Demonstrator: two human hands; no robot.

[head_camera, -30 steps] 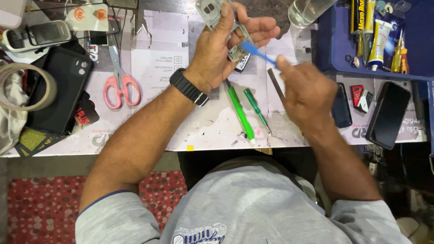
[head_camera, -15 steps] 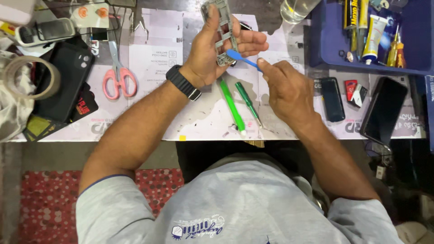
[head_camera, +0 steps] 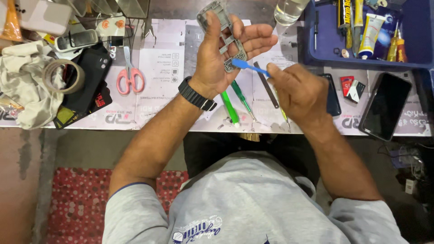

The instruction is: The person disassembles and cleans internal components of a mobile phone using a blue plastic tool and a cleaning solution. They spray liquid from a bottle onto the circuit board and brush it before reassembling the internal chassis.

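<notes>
My left hand (head_camera: 226, 56) holds a grey phone frame (head_camera: 223, 34) upright above the workbench, thumb on its left side and fingers spread behind it. A black watch sits on that wrist (head_camera: 196, 94). My right hand (head_camera: 298, 90) grips a thin blue plastic pry tool (head_camera: 249, 66), and its tip touches the lower end of the frame. Two green screwdrivers (head_camera: 230, 107) and a dark metal spudger (head_camera: 268, 85) lie on the paper-covered bench (head_camera: 162, 68) below my hands.
Pink-handled scissors (head_camera: 129, 74), a tape roll (head_camera: 63, 76), a black phone case (head_camera: 90, 79) and a crumpled cloth (head_camera: 27, 90) lie left. A blue tray (head_camera: 407, 54) with glue tubes and screwdrivers stands at the right back; a dark phone (head_camera: 385, 106) lies in front of it.
Both hands and the frame sit slightly lower and nearer in view. The blue tool's tip has stayed at the frame's lower end; my left fingers have spread a little.
</notes>
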